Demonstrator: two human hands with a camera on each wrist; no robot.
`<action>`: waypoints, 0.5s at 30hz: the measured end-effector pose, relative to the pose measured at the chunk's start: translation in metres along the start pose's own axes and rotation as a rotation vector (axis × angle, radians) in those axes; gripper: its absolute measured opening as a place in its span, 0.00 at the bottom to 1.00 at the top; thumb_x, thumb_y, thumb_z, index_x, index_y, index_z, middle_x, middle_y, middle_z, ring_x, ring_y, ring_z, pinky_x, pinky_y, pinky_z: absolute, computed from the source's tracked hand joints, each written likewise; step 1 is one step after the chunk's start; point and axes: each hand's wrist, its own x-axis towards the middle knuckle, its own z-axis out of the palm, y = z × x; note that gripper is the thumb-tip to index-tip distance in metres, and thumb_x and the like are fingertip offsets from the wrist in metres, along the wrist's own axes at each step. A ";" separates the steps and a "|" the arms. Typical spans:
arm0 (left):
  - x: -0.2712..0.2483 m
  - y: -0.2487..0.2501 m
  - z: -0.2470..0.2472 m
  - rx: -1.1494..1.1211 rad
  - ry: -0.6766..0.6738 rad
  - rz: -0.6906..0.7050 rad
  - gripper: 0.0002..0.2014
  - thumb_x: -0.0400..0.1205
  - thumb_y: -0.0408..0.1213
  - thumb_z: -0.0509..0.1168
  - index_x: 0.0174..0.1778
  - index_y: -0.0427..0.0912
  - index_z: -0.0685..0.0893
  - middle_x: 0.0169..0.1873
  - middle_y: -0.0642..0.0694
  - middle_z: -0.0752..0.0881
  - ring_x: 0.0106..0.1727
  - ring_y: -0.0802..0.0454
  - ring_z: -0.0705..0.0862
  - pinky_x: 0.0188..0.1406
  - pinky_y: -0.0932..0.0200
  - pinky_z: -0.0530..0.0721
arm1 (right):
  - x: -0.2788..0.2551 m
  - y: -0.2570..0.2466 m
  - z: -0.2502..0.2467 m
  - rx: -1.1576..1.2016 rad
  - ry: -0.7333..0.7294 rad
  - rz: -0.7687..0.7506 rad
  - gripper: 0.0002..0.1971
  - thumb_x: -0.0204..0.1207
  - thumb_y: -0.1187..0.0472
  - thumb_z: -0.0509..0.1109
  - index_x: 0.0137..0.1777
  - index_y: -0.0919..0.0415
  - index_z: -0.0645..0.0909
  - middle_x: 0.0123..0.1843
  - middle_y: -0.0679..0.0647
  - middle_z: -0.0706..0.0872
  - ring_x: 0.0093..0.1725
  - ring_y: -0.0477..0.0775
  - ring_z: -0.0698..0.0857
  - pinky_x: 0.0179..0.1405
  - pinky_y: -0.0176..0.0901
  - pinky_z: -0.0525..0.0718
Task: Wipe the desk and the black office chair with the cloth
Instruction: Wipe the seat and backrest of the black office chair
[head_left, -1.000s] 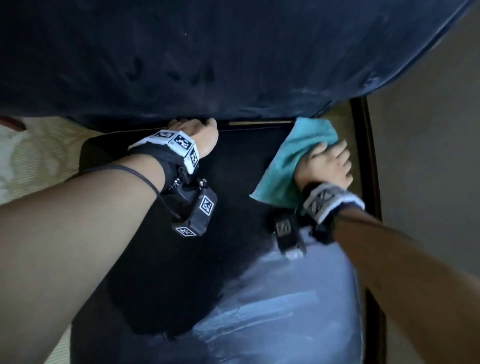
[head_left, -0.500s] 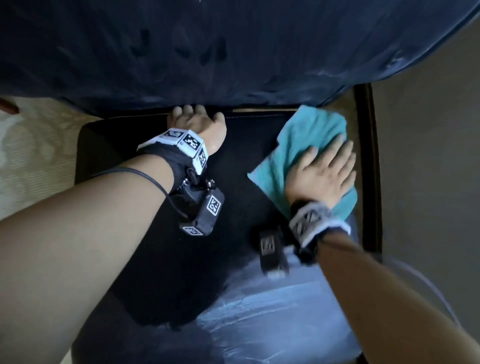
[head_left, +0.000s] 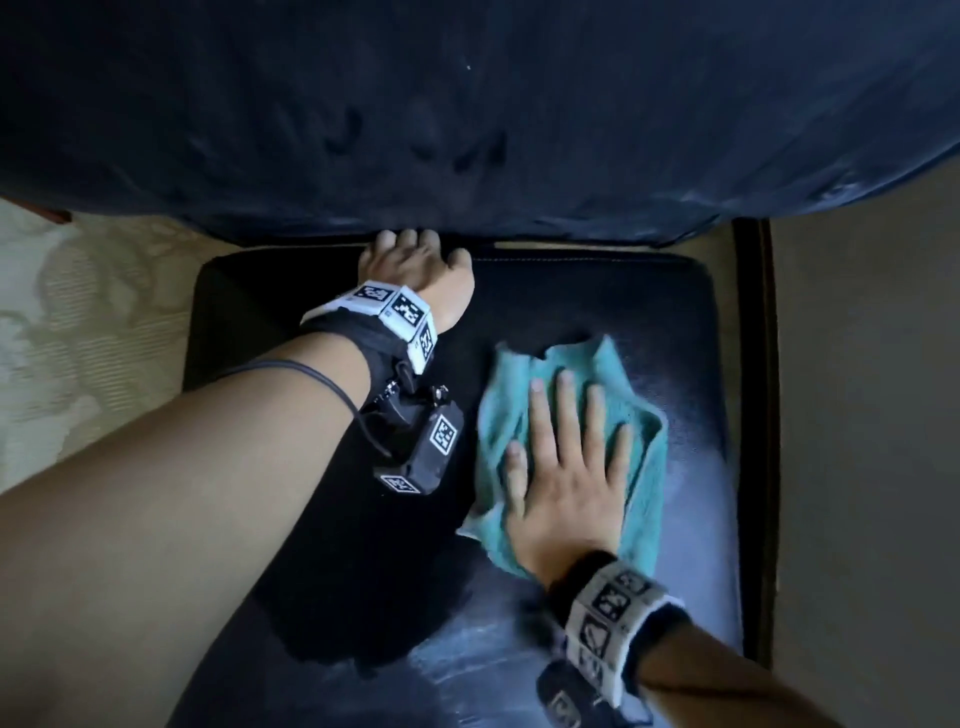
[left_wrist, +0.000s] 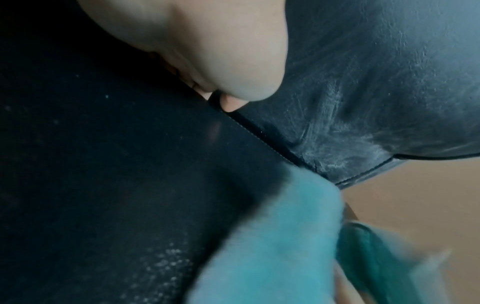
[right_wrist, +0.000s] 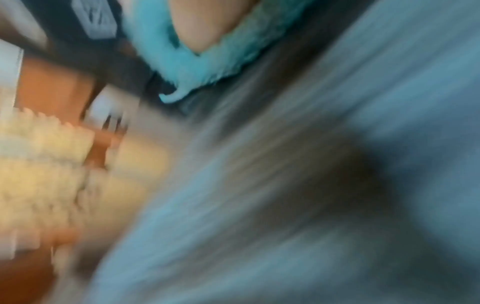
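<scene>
Seat (head_left: 597, 291) of the black office chair fills the near view, its leather showing pale wipe streaks at the near right. On it lies the teal cloth (head_left: 644, 467), right of centre, with the right hand (head_left: 563, 483) pressed flat on top, fingers straight and spread. The left forearm crosses the seat from the near left. Farther off, the left hand (head_left: 421, 270) rests at the seat's back edge, fingers tucked into the gap under the backrest (head_left: 467, 114); whether they curl there is hidden. Pale patterned floor (head_left: 78, 322) lies left, plain beige floor right.
</scene>
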 end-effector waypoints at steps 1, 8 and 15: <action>0.001 -0.001 -0.001 0.001 -0.013 -0.007 0.21 0.86 0.47 0.45 0.65 0.40 0.76 0.69 0.41 0.76 0.73 0.42 0.67 0.73 0.48 0.62 | 0.007 0.003 -0.005 -0.002 -0.066 -0.106 0.30 0.84 0.43 0.43 0.85 0.46 0.46 0.81 0.49 0.66 0.78 0.59 0.64 0.78 0.63 0.52; 0.011 -0.014 0.003 -0.116 -0.033 0.019 0.22 0.85 0.47 0.46 0.71 0.44 0.74 0.73 0.43 0.73 0.76 0.44 0.66 0.77 0.51 0.59 | 0.100 -0.029 -0.014 0.080 0.071 0.142 0.30 0.84 0.44 0.41 0.86 0.46 0.45 0.87 0.48 0.46 0.85 0.56 0.44 0.81 0.66 0.44; -0.031 -0.075 -0.010 -0.443 0.210 0.121 0.19 0.80 0.45 0.59 0.64 0.45 0.83 0.65 0.46 0.81 0.69 0.45 0.77 0.69 0.57 0.72 | 0.046 -0.035 -0.012 -0.037 -0.156 -0.318 0.30 0.84 0.39 0.42 0.84 0.39 0.37 0.85 0.41 0.34 0.84 0.47 0.33 0.81 0.59 0.34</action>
